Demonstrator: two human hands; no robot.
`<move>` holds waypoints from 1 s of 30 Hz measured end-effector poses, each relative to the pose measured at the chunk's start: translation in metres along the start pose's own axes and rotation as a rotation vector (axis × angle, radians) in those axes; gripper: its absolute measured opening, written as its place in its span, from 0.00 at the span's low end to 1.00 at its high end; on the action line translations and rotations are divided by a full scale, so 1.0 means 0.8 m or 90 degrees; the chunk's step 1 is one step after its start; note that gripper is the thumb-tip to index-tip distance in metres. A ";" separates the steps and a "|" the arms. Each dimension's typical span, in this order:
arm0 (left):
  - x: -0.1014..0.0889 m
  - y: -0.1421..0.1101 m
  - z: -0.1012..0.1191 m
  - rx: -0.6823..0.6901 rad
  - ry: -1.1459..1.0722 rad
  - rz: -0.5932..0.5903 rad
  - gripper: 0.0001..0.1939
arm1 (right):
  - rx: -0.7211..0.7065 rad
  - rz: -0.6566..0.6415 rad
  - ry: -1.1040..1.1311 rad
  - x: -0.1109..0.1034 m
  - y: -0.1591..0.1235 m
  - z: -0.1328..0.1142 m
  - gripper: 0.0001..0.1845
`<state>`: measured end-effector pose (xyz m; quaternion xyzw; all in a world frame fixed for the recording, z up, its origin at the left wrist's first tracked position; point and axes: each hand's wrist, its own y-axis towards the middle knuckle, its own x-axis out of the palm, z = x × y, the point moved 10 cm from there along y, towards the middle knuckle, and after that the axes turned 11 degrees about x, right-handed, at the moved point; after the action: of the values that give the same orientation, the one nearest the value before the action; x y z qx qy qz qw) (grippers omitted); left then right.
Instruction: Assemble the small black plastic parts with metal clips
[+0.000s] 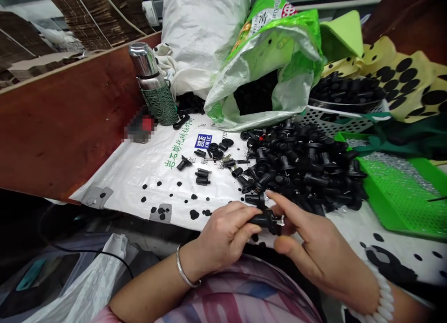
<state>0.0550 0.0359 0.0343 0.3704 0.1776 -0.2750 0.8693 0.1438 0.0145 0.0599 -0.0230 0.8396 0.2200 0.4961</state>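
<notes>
My left hand [223,234] grips a black plastic holder [265,221] by its body, and a small bright metal piece shows at its far end. My right hand [314,248] closes around that end, with the thumb below and the index finger reaching over it. Just beyond the fingertips, a heap of similar black plastic parts [300,164] spreads over a white printed sheet [139,174]. Several loose black parts [202,176] lie apart from the heap on the sheet.
A perforated green tray [398,197] holding small silver pieces stands to the right. Behind are a white basket [335,120] of black parts, a green printed sack [268,67], a steel flask [150,76], and a reddish wooden board [59,127] along the left.
</notes>
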 end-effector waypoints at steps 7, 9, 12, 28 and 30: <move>0.007 -0.005 0.003 0.039 0.109 -0.025 0.13 | 0.099 -0.101 0.066 0.016 0.001 0.014 0.15; 0.009 -0.005 0.005 0.054 0.141 -0.016 0.14 | 0.169 -0.144 0.070 0.025 0.000 0.027 0.17; 0.007 -0.003 0.000 0.020 0.081 -0.002 0.12 | 0.083 -0.078 0.019 0.011 0.000 0.012 0.24; 0.011 -0.008 0.011 0.068 0.213 0.013 0.13 | 0.475 -0.322 0.466 0.093 -0.029 0.056 0.22; 0.007 -0.004 0.008 0.048 0.179 0.019 0.14 | 0.467 -0.325 0.466 0.088 -0.025 0.060 0.24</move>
<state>0.0586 0.0272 0.0341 0.4401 0.2819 -0.2135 0.8254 0.1532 0.0284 -0.0258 -0.1256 0.9459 -0.2343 0.1863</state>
